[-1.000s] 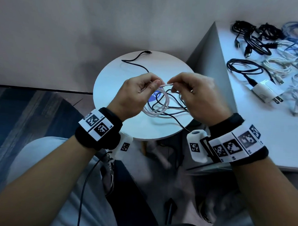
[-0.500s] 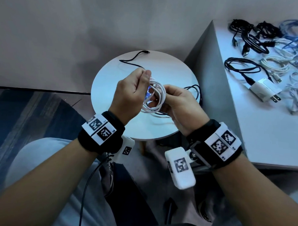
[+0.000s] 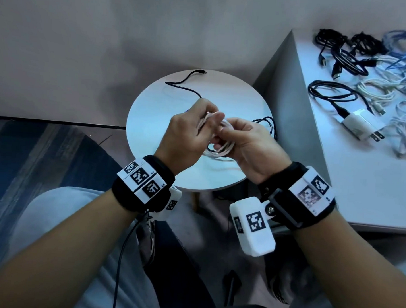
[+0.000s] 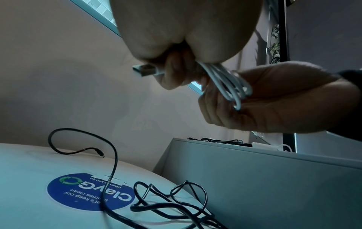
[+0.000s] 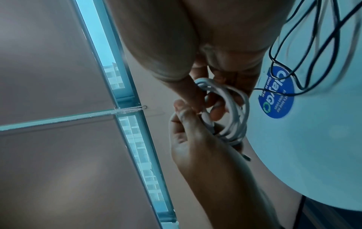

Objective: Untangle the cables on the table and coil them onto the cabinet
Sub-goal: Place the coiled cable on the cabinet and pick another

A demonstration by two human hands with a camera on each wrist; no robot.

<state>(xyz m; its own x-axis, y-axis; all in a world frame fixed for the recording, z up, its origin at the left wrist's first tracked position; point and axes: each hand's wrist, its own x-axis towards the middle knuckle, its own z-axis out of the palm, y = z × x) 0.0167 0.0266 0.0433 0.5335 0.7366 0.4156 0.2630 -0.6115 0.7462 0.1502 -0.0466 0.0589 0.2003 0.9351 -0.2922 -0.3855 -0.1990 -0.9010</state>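
While the round worktop (image 3: 152, 133) serves as the landmark, its left part carries only a run of the thin black cable (image 3: 183, 84), whose small plug lies toward the far edge; this cable looks light, limp and springy, apt to kink back into loops, so I judge it best taken near a plug and fed hand over hand. At the worktop's centre a round blue sticker (image 4: 88, 192) reads "ClayGo", with smaller lines partly legible as "Clean as you go" and "let's keep our pantries clean", plus a green recycling-arrows mark. Above that centre the left hand (image 3: 186, 132) has its fingers curled round the white USB cable (image 3: 220, 150), pinching the loops together, the flat USB plug (image 4: 145, 72) sticking out past its fingertips in the left wrist view. Just right of it, still over the worktop, the right hand (image 3: 250, 144) also closes on the same white coil, thumb and fingers holding the bundle's other side. White cable like this seems soft, smooth and a little slippery, so a grip across all the turns should keep it from springing open. Right of the worktop stands the grey cabinet (image 3: 357, 182), its top bearing coiled black, white and blue cables and a white charger plug (image 3: 357, 123).
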